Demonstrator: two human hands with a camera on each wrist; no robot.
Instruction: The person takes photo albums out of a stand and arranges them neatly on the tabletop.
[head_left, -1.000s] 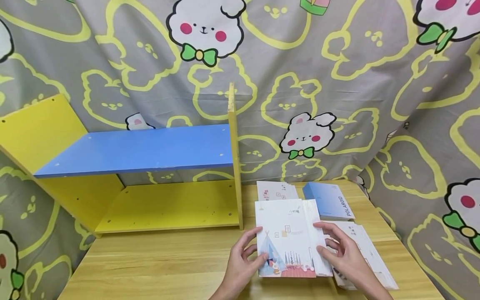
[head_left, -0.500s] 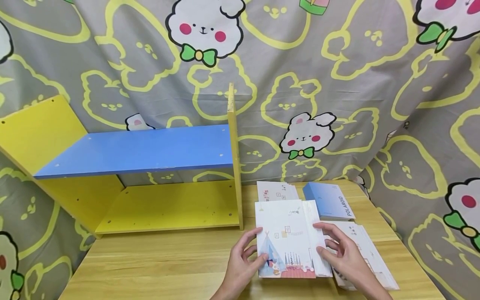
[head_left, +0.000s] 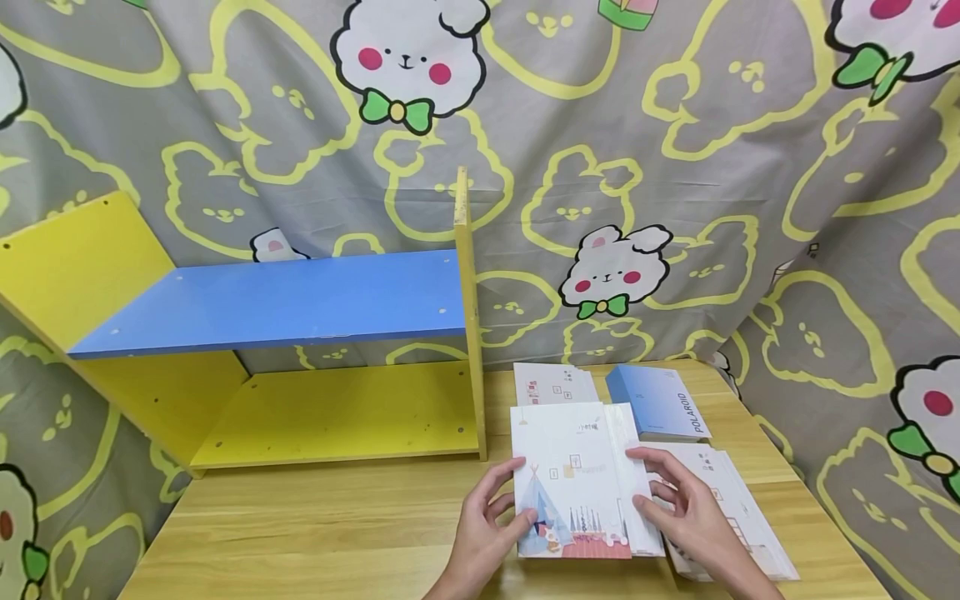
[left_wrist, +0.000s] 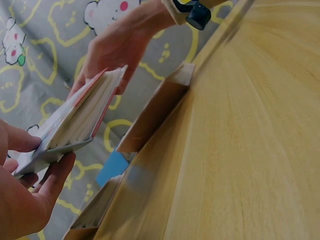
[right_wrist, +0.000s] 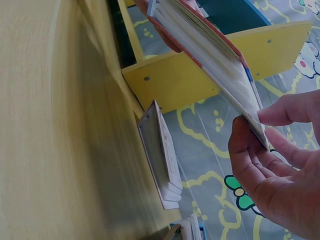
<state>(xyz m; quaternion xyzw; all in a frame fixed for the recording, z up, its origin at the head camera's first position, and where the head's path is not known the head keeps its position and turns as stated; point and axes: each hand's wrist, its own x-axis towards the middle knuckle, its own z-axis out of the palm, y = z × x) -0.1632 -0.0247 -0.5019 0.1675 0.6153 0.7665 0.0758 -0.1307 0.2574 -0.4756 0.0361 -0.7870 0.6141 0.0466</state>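
Note:
Both hands hold a white book above the table, its cover printed with a blue tent and a pink strip. My left hand pinches its left edge, thumb on the cover and fingers underneath. At the opposite edge, the right hand grips between thumb and fingers. The cover sits shifted to the left, so a white strip shows along the right side. In the left wrist view the book's page edges are visible above the left fingers. The right wrist view shows the book tilted, with slightly spread pages.
Behind the held book lies a white stack of books. A blue book marked POLAROID lies to its right. Another white stack is partly under the right hand. At left stands a yellow shelf unit with a blue board.
The book has sunk very slightly in the head view. Both hands keep the same hold, and the other things stay where they were.

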